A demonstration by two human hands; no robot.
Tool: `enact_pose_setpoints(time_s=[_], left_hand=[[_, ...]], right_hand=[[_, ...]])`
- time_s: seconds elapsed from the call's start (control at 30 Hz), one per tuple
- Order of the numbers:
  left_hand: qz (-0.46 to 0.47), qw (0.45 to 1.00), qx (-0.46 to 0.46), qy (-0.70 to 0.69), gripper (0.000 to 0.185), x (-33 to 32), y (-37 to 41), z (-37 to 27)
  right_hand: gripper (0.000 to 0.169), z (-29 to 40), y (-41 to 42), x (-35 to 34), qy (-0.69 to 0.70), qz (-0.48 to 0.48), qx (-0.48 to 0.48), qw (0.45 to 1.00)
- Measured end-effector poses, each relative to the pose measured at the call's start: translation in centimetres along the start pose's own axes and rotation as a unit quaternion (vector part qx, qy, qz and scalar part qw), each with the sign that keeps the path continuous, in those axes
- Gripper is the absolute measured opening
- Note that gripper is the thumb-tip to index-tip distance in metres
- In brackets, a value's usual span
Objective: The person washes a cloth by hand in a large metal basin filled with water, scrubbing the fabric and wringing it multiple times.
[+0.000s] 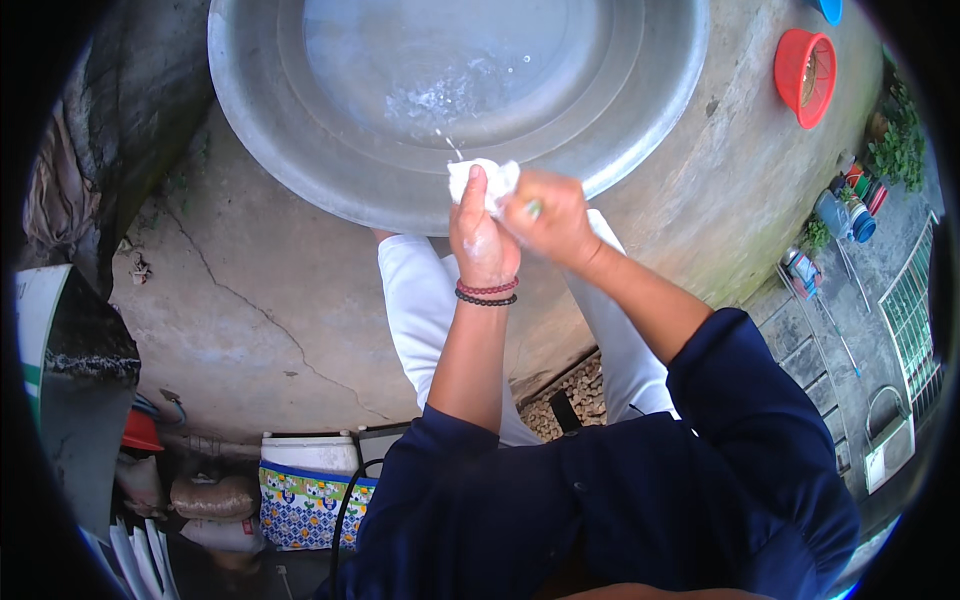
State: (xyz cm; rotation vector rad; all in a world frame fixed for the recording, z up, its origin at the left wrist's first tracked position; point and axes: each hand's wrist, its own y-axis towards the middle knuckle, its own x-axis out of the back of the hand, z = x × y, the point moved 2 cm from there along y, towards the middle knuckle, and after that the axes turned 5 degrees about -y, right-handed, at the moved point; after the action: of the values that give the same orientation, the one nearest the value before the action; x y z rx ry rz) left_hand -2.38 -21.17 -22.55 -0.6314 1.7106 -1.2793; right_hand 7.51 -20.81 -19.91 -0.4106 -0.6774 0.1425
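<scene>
My left hand (484, 232), with a red and a black bead bracelet at the wrist, holds a wet white cloth-like piece (480, 180), thumb pressed on top. Against its right side is my right hand (551, 217), closed in a fist and blurred by motion. A small greenish thing (534, 208) shows in that fist; its shape is mostly hidden. Both hands are above the near rim of a large round metal basin (360, 196). White drops fly off the piece toward the basin's water (450, 45), which has a patch of bubbles and ripples.
A red plastic basket (795, 79) stands on the concrete floor (247, 247) at right, near bottles (802, 270) and a green metal grate (911, 315). Behind at lower left are a patterned cloth bag (315, 510), a white box (311, 452) and full sacks (214, 499).
</scene>
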Motion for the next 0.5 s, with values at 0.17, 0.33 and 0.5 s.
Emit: enact_pose_setpoints(time_s=[0.17, 0.33, 0.5], left_hand=[[0.159, 0.985, -0.019, -0.064, 0.038, -1.1, -0.5, -1.4], [0.194, 0.976, -0.097, 0.010, 0.050, -2.2, -0.6, -2.1], [0.138, 0.986, -0.015, -0.096, 0.041, -0.5, 0.4, -2.1]], right_hand=[[0.027, -3.6, 2.4, 1.2, 0.559, 0.128, -0.337, 0.747], [0.041, -3.0, 3.3, 2.6, 0.515, 0.226, -0.282, 0.778], [0.030, -0.4, 4.6, 4.5, 0.327, 0.097, -0.129, 0.931]])
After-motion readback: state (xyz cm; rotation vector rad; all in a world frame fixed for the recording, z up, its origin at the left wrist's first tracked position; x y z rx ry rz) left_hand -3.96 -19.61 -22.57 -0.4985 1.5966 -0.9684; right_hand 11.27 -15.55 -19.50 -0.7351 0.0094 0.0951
